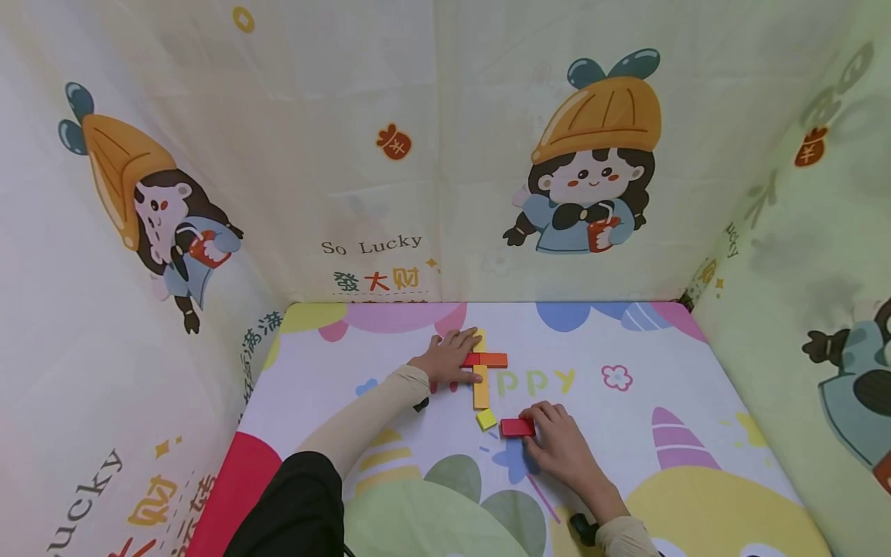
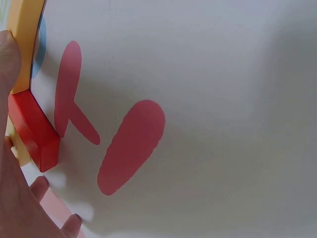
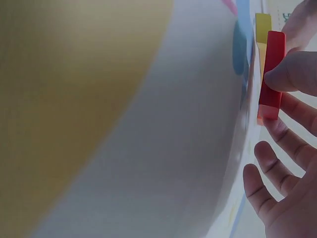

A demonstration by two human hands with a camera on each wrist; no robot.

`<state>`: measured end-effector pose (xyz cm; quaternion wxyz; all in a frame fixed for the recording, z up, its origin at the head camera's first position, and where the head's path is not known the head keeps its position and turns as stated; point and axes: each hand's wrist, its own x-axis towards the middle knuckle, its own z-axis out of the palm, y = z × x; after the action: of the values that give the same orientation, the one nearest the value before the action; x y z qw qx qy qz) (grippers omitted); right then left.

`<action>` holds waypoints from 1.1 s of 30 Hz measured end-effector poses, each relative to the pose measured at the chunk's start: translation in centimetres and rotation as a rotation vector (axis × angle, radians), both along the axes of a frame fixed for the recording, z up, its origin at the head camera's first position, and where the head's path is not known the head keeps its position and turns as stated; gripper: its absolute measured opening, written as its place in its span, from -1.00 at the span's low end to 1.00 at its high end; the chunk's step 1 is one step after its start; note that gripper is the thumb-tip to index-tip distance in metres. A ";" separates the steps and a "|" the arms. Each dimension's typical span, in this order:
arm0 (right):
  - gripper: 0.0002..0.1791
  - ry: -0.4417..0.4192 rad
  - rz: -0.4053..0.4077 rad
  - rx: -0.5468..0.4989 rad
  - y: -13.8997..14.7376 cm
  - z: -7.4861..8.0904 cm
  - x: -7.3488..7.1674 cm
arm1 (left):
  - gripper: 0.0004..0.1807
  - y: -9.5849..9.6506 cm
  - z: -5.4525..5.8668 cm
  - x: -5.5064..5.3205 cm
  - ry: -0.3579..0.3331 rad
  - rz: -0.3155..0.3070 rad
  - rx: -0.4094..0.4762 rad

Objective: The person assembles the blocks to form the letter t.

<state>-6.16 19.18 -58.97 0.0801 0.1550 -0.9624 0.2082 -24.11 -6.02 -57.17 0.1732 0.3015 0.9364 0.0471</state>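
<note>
Several blocks form a cross on the table in the head view: a yellow block point(image 1: 480, 338) at the far end, a red block point(image 1: 470, 360) on the left arm, an orange block point(image 1: 496, 360) on the right, and a light orange block point(image 1: 481, 393) nearest me. My left hand point(image 1: 445, 360) lies over the left side of the cross. Its thumb touches the light orange block, and its fingertips reach the yellow one. Between thumb and fingers, my right hand point(image 1: 562, 449) pinches a separate red block point(image 3: 272, 64). A small yellow block point(image 1: 486, 419) sits below the cross, left of that red block.
A printed cloth covers the table point(image 1: 599, 441), with lettering beside the cross. Patterned curtains stand around it, including a back curtain point(image 1: 466, 193) along the far edge.
</note>
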 end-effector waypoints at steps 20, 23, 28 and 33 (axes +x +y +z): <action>-0.59 -0.086 0.008 0.019 0.0 -0.5 -0.3 | 0.08 0.0 0.5 0.1 -0.015 -0.004 0.042; -0.59 -0.099 0.003 0.023 0.0 -0.4 -0.3 | 0.09 0.0 0.5 0.1 -0.012 -0.007 0.041; -0.57 -0.080 0.006 0.012 -0.1 -0.4 -0.3 | 0.09 0.1 0.5 0.2 -0.009 -0.003 0.038; -0.54 -0.101 -0.033 -0.016 -1.4 -0.2 -0.6 | 0.10 0.0 0.4 0.3 -0.001 0.010 0.017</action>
<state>-6.72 17.76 -59.15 0.0359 0.1275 -0.9660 0.2221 -23.78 -6.00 -56.76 0.1711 0.2983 0.9374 0.0560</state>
